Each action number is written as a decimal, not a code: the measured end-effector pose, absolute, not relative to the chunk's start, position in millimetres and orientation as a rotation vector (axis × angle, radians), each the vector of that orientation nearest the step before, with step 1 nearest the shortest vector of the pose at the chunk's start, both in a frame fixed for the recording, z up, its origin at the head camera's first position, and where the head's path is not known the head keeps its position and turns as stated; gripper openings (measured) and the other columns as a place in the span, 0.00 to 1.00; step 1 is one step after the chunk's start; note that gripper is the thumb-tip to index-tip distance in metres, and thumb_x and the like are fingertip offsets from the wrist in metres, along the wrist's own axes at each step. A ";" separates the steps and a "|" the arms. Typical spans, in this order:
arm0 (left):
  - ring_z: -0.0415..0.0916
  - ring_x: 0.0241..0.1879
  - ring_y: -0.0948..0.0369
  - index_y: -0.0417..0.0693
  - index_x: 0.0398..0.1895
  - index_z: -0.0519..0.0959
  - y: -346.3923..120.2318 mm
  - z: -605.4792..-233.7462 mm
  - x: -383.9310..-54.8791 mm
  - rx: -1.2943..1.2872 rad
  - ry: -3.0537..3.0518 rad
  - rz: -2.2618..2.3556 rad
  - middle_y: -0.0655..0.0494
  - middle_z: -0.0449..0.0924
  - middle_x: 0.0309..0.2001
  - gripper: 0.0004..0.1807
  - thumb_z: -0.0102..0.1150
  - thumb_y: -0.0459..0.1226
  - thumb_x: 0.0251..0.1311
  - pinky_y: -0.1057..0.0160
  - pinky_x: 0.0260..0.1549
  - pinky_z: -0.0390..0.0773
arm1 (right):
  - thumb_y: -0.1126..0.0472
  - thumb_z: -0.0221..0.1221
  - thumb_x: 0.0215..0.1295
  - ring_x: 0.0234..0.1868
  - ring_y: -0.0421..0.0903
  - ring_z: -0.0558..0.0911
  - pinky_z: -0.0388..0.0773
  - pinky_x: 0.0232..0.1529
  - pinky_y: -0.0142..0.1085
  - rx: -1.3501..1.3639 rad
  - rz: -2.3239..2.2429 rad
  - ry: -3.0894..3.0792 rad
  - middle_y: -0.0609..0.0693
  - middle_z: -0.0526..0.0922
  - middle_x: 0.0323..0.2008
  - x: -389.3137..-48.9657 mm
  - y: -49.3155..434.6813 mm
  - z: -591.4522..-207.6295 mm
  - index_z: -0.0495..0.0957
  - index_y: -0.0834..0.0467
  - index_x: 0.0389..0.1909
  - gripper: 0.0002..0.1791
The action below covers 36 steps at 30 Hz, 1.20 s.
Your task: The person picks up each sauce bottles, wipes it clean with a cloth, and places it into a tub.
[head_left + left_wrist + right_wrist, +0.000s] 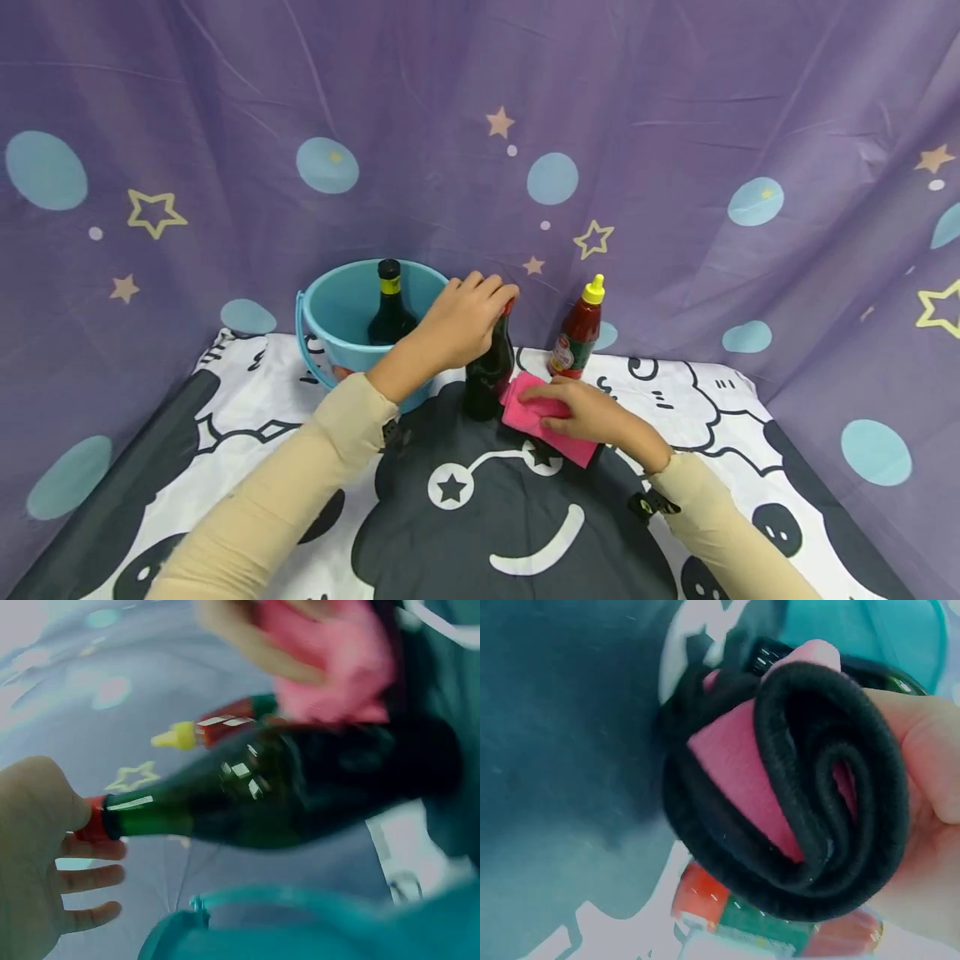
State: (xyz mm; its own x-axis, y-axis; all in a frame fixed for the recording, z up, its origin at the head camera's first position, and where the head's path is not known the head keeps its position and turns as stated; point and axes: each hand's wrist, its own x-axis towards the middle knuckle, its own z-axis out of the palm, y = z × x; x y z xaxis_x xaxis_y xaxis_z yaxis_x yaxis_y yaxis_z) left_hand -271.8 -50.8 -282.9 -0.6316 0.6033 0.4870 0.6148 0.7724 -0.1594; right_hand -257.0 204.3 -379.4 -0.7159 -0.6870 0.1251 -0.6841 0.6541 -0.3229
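Note:
In the head view my left hand point(467, 323) pinches the red cap of a dark green glass bottle point(489, 371), which stands upright on the cloth. The left wrist view shows the thumb and a finger at that red cap point(94, 819), the other fingers spread. My right hand point(581, 410) grips a folded pink cloth point(551, 421) against the bottle's lower side. Black edging point(889, 787) on the folded cloth shows in the right wrist view. A red sauce bottle with a yellow nozzle point(577, 333) stands just behind the right hand.
A light blue bucket point(330, 312) stands left of the green bottle, its handle hanging on the left. Inside it is a dark bottle with a black cap point(390, 308). A black-and-white cartoon cloth point(517, 517) covers the table; a purple curtain point(637, 100) hangs behind.

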 end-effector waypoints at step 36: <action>0.69 0.47 0.52 0.44 0.54 0.71 -56.5 -229.2 -281.2 -1.297 -2.202 0.550 0.48 0.76 0.48 0.16 0.39 0.45 0.81 0.55 0.48 0.70 | 0.62 0.70 0.62 0.39 0.47 0.75 0.77 0.33 0.36 -1.012 -1.149 3.098 0.56 0.81 0.44 -260.4 223.0 -353.4 0.78 0.50 0.65 0.28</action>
State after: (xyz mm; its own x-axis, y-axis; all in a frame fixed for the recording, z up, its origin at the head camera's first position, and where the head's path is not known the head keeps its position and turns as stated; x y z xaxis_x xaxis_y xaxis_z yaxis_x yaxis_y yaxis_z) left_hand -281.2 -56.5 -229.2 -0.4053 0.8849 0.2297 0.6731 0.4588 -0.5800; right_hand -260.4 223.0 -353.4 -0.7835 -0.4095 0.4674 -0.6152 0.6169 -0.4909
